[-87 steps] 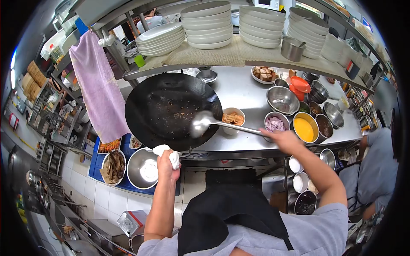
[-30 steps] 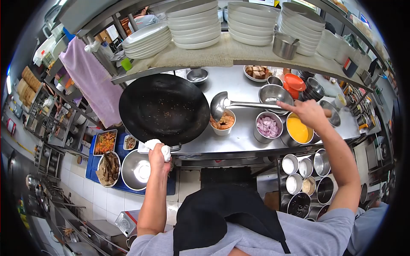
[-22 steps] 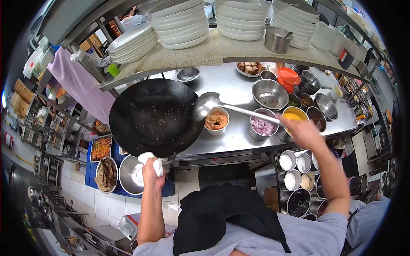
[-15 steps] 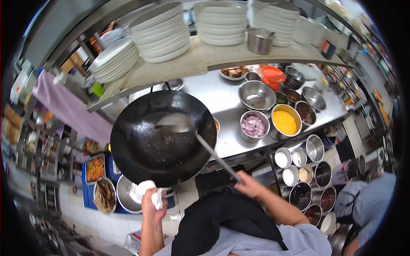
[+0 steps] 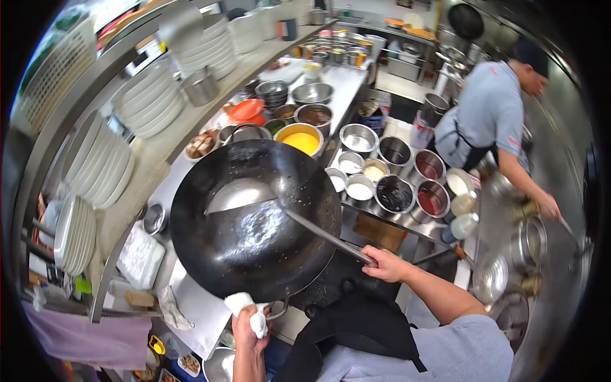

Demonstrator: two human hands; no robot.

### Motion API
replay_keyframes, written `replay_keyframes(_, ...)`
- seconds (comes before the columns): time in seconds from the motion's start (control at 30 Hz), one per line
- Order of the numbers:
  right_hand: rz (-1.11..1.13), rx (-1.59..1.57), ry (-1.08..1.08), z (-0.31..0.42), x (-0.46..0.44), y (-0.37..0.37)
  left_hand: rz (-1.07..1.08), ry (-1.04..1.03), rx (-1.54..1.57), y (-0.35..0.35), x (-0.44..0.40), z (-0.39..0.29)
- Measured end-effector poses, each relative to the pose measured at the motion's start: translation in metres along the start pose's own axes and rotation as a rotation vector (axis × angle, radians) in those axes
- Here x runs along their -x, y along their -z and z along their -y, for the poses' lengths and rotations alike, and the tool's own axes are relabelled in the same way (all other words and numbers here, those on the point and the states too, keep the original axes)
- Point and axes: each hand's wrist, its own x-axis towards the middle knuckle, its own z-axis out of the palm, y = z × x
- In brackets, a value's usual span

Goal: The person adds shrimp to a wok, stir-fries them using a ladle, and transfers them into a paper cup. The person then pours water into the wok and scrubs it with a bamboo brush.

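Observation:
A large black wok [image 5: 210,248] is in front of me, tilted and shiny inside, with small bits of residue on its wall. My left hand [image 5: 250,337] is closed round a white cloth [image 5: 238,302] at the wok's near metal loop handle [image 5: 278,312]. How far the fingers wrap the handle is hidden by the cloth. My right hand [image 5: 385,264] grips the long handle of a metal ladle [image 5: 242,196], whose head is inside the wok.
A shelf with stacked white plates [image 5: 149,102] runs along the left. Behind the wok stand a pot of yellow liquid [image 5: 302,138] and an orange bowl [image 5: 247,111]. Several sauce pots [image 5: 394,193] fill the right-hand rack. A co-worker [image 5: 487,108] leans over the right side.
My view has turned right, toward the sauce pots and the co-worker. The wok has come round with my hands and tilts differently. Both hands keep hold of the cloth and ladle.

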Motion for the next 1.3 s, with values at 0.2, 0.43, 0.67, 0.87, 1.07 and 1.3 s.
replay_keyframes(0.2, -0.442, -0.192, -0.209, -0.046, 0.140, -0.040, 0.268, 0.228, -0.227, -0.065, -0.001, 0.031)
replay_keyframes(0.43, -0.905, -0.376, -0.380, -0.068, 0.311, -0.123, 0.573, 0.442, -0.614, -0.158, 0.042, 0.104)
replay_keyframes(0.67, -1.327, -0.714, -0.560, -0.034, 0.446, -0.193, 0.945, 0.633, -0.890, -0.242, 0.122, 0.229)
replay_keyframes(0.87, -1.699, -0.908, -0.441, -0.021, 0.505, -0.214, 1.239, 0.997, -1.001, -0.293, 0.208, 0.389)
replay_keyframes(1.07, -2.007, -0.855, -0.286, 0.052, 0.549, -0.166, 1.317, 1.087, -1.218, -0.302, 0.279, 0.487)
replay_keyframes(1.3, -2.358, -1.228, -0.102, 0.052, 0.484, -0.186, 1.528, 1.131, -1.275, -0.313, 0.298, 0.642)
